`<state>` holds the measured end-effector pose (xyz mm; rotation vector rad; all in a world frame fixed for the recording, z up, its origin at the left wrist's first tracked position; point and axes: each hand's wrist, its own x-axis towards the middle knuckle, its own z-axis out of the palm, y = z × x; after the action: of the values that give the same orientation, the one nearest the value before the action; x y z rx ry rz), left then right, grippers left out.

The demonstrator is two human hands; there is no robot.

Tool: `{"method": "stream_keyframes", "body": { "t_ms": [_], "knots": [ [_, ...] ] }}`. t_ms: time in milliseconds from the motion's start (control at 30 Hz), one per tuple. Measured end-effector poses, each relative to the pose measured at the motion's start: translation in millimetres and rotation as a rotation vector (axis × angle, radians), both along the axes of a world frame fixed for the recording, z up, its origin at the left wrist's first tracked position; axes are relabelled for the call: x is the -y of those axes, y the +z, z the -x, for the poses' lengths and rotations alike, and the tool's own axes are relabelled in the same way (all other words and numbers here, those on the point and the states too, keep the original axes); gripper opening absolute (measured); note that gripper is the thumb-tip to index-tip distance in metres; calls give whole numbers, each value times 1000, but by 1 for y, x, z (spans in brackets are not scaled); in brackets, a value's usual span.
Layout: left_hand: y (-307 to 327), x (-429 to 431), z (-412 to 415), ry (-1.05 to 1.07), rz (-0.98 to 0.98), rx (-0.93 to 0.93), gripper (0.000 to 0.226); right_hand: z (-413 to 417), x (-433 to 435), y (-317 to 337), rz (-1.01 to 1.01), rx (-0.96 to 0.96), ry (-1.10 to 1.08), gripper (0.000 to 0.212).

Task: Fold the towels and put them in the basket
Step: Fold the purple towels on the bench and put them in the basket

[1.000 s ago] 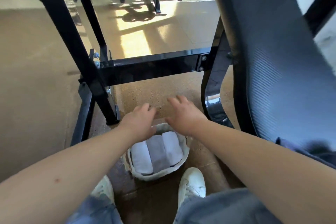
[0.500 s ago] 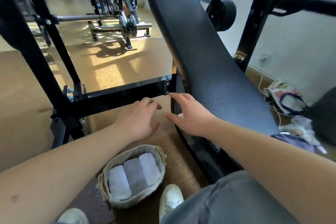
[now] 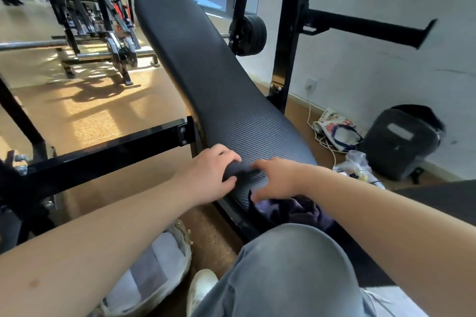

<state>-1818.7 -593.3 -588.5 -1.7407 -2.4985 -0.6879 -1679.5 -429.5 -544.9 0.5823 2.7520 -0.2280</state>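
A woven basket (image 3: pixel 186 244) stands on the floor at the lower left, beside my shoe. It holds rolled white and grey towels (image 3: pixel 157 265), partly hidden by my left forearm. A crumpled dark purple towel (image 3: pixel 293 211) lies just below the near end of the black bench pad (image 3: pixel 219 90). My left hand (image 3: pixel 207 174) rests on that end, its fingers loosely curved over the edge. My right hand (image 3: pixel 279 179) hovers over the purple towel with fingers spread, its thumb pointing down close to the cloth. Neither hand holds a towel.
A black steel crossbar (image 3: pixel 108 148) runs left of the bench. Barbell racks (image 3: pixel 103 33) stand further back. At the right wall sit a black backpack (image 3: pixel 401 141), a printed bag (image 3: pixel 337 128), white cables and a plastic bag. My knee (image 3: pixel 291 270) fills the lower middle.
Both hands rose from above the basket and moved right to the near end of the bench pad. The view swung up and right, bringing the purple towel into sight.
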Motion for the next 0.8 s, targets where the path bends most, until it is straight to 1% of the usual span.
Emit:
{"method": "stream_keyframes", "body": {
  "t_ms": [67,100,167,233,267,333,367,433,500,567,600,633,667,700,733,767,800],
  "knots": [
    [-3,-9,-7,-22,-1,22,42,-13,-9,1,21,128,-22,99],
    [-5,-13,-10,-30,8,28,42,-19,-13,0,19,184,-36,96],
    [-8,-20,-14,-53,41,37,42,-30,-19,-2,-19,256,-44,77],
    [-11,-26,-17,-82,73,45,40,-36,-22,-6,-52,273,-35,48],
    [-12,-29,-19,-94,85,45,40,-38,-22,-7,-70,279,-23,38],
    [-13,-34,-22,-105,106,37,38,-35,-21,-8,-120,297,24,24],
    [-14,-37,-23,-107,115,33,39,-33,-21,-8,-135,288,42,20],
    [-15,-43,-27,-111,127,44,43,-27,-22,-10,-115,211,28,22],
    [-16,-49,-33,-116,138,103,61,-24,-26,-8,-33,58,-48,26],
    [-13,-53,-38,-66,151,244,86,-21,-33,-6,83,-170,-162,20],
    [-12,-55,-40,-20,148,315,92,-18,-35,-4,140,-287,-208,14],
    [-10,-58,-41,32,130,374,88,-15,-36,-1,187,-393,-240,9],
    [-8,-61,-41,78,95,444,72,-13,-36,1,231,-486,-263,7],
    [-7,-63,-42,121,38,565,47,-10,-36,4,267,-553,-280,6],
    [-5,-65,-43,162,-32,756,23,-9,-36,6,292,-580,-289,4],
    [-3,-68,-45,197,-107,982,14,-10,-37,9,305,-562,-285,3],
    [-1,-72,-45,244,-178,1173,20,-11,-38,11,293,-492,-261,10]
  ]
}}
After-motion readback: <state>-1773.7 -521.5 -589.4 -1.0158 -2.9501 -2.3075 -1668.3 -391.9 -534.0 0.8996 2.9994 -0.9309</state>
